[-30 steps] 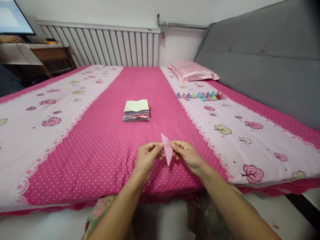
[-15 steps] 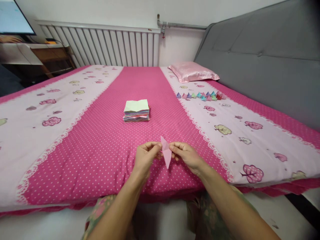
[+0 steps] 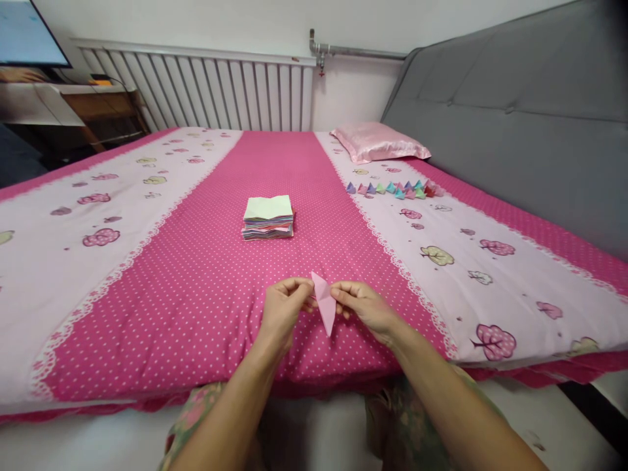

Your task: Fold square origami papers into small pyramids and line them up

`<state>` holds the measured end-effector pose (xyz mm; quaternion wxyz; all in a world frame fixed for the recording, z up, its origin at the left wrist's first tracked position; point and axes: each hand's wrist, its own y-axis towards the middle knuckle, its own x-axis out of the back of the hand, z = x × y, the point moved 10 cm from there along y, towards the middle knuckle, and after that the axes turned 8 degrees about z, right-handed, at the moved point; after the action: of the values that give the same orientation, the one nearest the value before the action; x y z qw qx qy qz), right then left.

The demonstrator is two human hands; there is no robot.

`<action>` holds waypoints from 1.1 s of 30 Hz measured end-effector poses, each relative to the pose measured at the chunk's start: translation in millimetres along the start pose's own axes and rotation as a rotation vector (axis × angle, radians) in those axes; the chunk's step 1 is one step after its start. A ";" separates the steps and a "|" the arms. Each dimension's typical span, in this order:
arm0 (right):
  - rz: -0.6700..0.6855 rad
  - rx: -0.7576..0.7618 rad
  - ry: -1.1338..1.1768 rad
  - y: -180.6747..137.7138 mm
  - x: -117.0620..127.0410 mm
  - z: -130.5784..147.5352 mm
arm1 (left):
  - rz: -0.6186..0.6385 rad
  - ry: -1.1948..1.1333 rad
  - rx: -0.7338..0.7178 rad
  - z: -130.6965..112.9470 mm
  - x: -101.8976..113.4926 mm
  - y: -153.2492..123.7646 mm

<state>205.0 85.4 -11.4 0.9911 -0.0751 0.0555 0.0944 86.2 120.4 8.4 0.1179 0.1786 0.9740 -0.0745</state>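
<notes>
A folded piece of pink paper (image 3: 324,305), long and pointed at both ends, is held up just above the bedspread near the bed's front edge. My left hand (image 3: 286,305) pinches its left side between thumb and fingers. From the right, my right hand (image 3: 364,306) pinches the opposite side the same way. A crease runs across the paper's middle. Beyond my hands lies a stack of square coloured paper (image 3: 267,217), with a pale yellow-green sheet on top.
Several small folded paper pieces (image 3: 397,190) in mixed colours stand in rows at the right. Behind them lies a pink pillow (image 3: 380,141) by the grey headboard (image 3: 515,118). A radiator (image 3: 206,88) lines the back wall. Far left, a person's hand (image 3: 22,76) rests below a monitor (image 3: 32,36).
The pink paper has shifted slightly down and left, and its upper tip leans further left. Both hands keep their pinch. The stack and the small folded pieces are unchanged.
</notes>
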 end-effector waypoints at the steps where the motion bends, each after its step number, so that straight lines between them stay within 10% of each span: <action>1: 0.003 0.002 0.000 0.0 -0.4 0.3 | 0.001 0.007 0.002 -0.5 -0.4 -0.2; 20: -0.162 0.158 -0.030 -0.9 14.5 13.2 | 0.386 0.047 0.139 16.5 -47.1 -7.0; 33: -0.221 0.242 -0.193 -6.6 12.4 22.5 | 0.282 0.443 -0.021 25.5 -28.0 5.0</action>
<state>220.5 84.8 10.2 0.9980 0.0486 -0.0375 -0.0158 118.7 111.0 -9.4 -0.0874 0.3235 0.9421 -0.0061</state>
